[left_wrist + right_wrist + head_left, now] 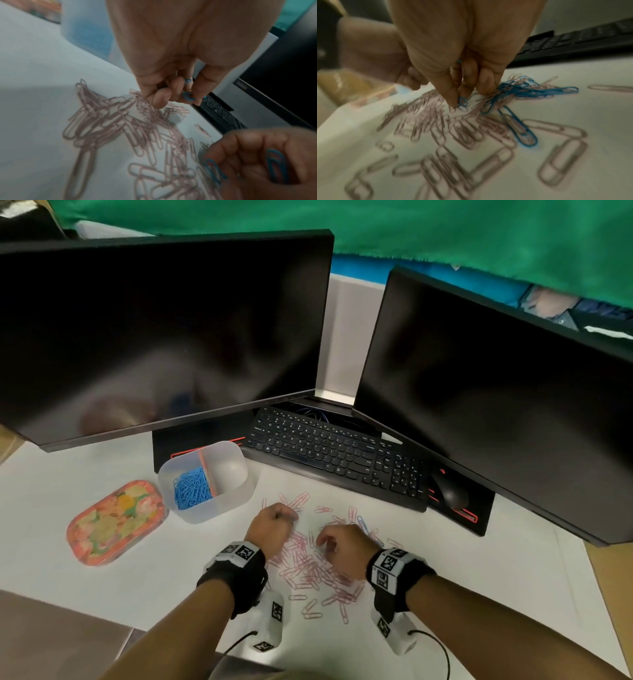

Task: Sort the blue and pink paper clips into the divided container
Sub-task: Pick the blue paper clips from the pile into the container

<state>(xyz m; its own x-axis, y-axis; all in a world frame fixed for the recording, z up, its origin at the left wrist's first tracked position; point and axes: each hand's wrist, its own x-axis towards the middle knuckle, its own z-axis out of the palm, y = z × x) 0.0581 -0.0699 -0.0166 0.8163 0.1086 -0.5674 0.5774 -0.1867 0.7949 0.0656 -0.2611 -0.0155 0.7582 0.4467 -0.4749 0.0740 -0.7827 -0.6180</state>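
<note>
A heap of pink paper clips (308,570) lies on the white desk between my hands. The clear divided container (236,498) stands to the upper left; blue paper clips (191,491) fill its left compartment and its right compartment (231,470) looks empty. My left hand (274,525) hovers over the far edge of the heap, fingers curled round a few blue clips (187,95). My right hand (337,546) is just to its right, pinching a blue clip (462,102) and holding more in its palm. A tangle of blue and pink clips (530,89) lies beyond its fingertips.
A floral lid (116,522) lies left of the container. A black keyboard (339,453) and mouse (448,491) sit behind the clips, under two dark monitors (154,330). The desk's front edge (102,619) runs near my forearms.
</note>
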